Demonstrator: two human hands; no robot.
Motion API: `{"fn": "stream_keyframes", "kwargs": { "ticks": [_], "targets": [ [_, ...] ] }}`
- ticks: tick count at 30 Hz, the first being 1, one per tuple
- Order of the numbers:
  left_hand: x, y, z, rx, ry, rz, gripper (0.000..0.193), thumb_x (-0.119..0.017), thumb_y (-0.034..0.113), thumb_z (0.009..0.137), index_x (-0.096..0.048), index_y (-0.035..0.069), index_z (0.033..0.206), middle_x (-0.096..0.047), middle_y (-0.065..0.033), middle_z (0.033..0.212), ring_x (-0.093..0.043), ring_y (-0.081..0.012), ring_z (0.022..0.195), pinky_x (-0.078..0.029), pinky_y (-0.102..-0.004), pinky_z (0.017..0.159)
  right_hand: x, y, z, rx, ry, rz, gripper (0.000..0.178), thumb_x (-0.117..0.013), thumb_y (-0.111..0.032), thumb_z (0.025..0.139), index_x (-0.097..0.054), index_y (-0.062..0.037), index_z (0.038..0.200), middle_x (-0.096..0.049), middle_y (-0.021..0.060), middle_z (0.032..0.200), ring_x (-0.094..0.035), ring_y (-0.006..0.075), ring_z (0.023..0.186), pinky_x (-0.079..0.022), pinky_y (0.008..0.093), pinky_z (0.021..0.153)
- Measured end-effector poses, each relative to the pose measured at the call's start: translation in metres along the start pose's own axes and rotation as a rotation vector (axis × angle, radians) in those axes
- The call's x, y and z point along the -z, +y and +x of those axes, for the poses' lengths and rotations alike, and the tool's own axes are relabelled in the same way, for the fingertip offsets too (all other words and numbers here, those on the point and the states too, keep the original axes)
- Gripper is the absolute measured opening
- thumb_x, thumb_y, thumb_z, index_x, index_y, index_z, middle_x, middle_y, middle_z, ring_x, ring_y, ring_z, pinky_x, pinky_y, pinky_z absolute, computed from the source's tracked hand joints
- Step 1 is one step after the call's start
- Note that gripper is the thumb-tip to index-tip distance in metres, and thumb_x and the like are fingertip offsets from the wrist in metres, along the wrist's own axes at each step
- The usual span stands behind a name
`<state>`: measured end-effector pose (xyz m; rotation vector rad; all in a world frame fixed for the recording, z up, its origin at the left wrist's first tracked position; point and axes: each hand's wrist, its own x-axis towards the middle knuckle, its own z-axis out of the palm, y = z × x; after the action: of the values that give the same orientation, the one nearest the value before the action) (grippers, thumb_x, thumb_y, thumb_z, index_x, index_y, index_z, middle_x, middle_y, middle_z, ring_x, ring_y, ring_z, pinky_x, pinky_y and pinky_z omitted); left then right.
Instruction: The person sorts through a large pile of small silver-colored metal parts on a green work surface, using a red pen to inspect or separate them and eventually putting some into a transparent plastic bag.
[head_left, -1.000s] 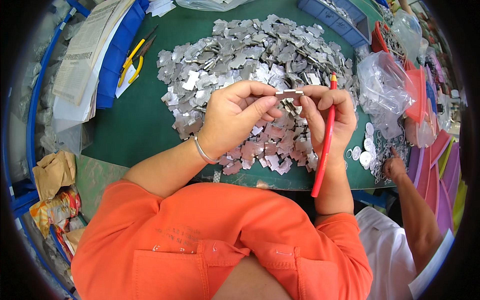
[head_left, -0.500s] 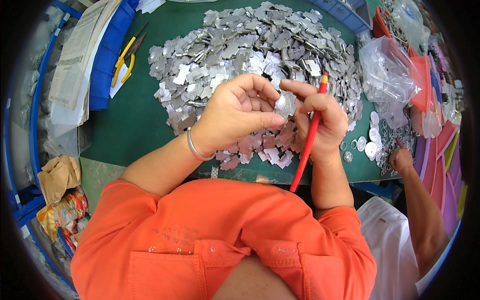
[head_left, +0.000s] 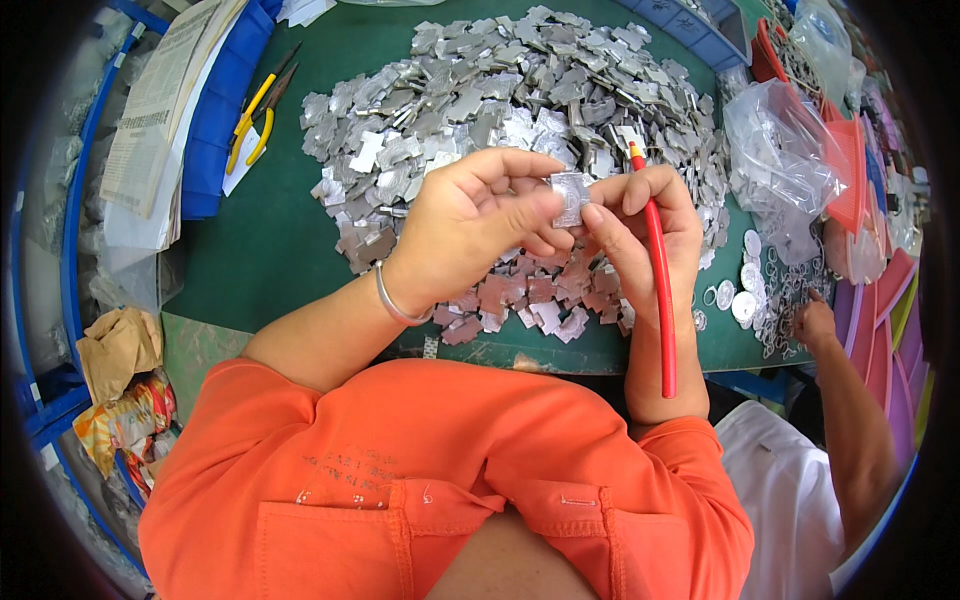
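A small flat silver metal piece with a raised pattern is held up between my two hands, over the near part of a pile. My left hand is closed on its left edge with the thumb and fingers. On the other side, my right hand pinches the piece's right edge with the thumb and forefinger. A red pencil with a yellow band near its tip is tucked in that same hand, tip pointing away from me. Beneath lies a big heap of similar metal pieces on the green table.
Yellow-handled pliers lie left beside a blue bin with papers. To the right are a clear plastic bag, silver discs, small rings and a red basket. A co-worker's hand touches the rings.
My right thumb has come onto the metal piece, which has turned to a different angle. The red pencil has swung upright, its lower end moving right. The co-worker's hand has shifted slightly.
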<state>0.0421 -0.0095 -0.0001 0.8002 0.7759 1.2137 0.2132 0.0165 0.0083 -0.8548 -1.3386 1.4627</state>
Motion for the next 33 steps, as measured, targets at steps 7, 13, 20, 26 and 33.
{"fn": "stream_keyframes", "kwargs": {
  "ticks": [7, 13, 20, 26, 33],
  "targets": [
    [0.005, 0.002, -0.002, 0.012, 0.046, 0.001, 0.024, -0.055, 0.02, 0.09, -0.054, -0.003, 0.099, -0.057, -0.0066, 0.074, -0.059, -0.0118, 0.059, -0.05, -0.0221, 0.051, 0.008, 0.014, 0.008, 0.751, -0.036, -0.61, 0.029, -0.066, 0.01, 0.069, -0.043, -0.0063, 0.077, -0.062, 0.0111, 0.073, -0.056, 0.0189, 0.053, -0.044, 0.0259, 0.046],
    [0.003, 0.005, -0.004, 0.01, 0.039, 0.053, 0.016, -0.058, 0.011, 0.086, -0.055, -0.003, 0.095, -0.06, -0.0087, 0.078, -0.062, -0.0144, 0.063, -0.052, -0.0231, 0.053, 0.005, 0.013, 0.008, 0.894, -0.02, -0.758, 0.031, -0.068, 0.008, 0.067, -0.043, -0.0071, 0.077, -0.064, 0.0111, 0.076, -0.059, 0.0213, 0.056, -0.047, 0.0278, 0.048],
    [0.0, 0.003, -0.003, -0.054, 0.06, 0.005, 0.02, -0.061, -0.005, 0.079, -0.052, -0.005, 0.096, -0.061, -0.0113, 0.087, -0.065, -0.0209, 0.08, -0.055, -0.0254, 0.066, 0.001, 0.021, 0.004, 0.53, 0.111, -0.283, 0.024, -0.055, 0.013, 0.077, -0.038, -0.0029, 0.083, -0.059, 0.0198, 0.096, -0.063, 0.0179, 0.076, -0.053, 0.0267, 0.067],
    [0.0, 0.002, -0.004, -0.066, 0.067, 0.065, 0.023, -0.061, -0.005, 0.079, -0.051, -0.006, 0.099, -0.06, -0.0124, 0.088, -0.065, -0.0214, 0.08, -0.054, -0.0256, 0.066, -0.001, 0.007, 0.002, 0.202, 0.112, -0.07, 0.019, -0.046, 0.011, 0.083, -0.036, -0.0041, 0.086, -0.058, 0.0162, 0.093, -0.06, 0.0132, 0.071, -0.05, 0.0226, 0.062],
    [0.008, -0.012, -0.001, -0.508, 0.03, 0.52, 0.017, -0.063, -0.008, 0.075, -0.059, -0.003, 0.091, -0.06, -0.0117, 0.094, -0.062, -0.0187, 0.086, -0.053, -0.026, 0.072, 0.002, 0.01, 0.0, 0.205, 0.061, -0.056, 0.022, -0.053, 0.009, 0.082, -0.036, -0.0048, 0.086, -0.059, 0.0157, 0.09, -0.058, 0.011, 0.07, -0.05, 0.0226, 0.061]
  ]
}}
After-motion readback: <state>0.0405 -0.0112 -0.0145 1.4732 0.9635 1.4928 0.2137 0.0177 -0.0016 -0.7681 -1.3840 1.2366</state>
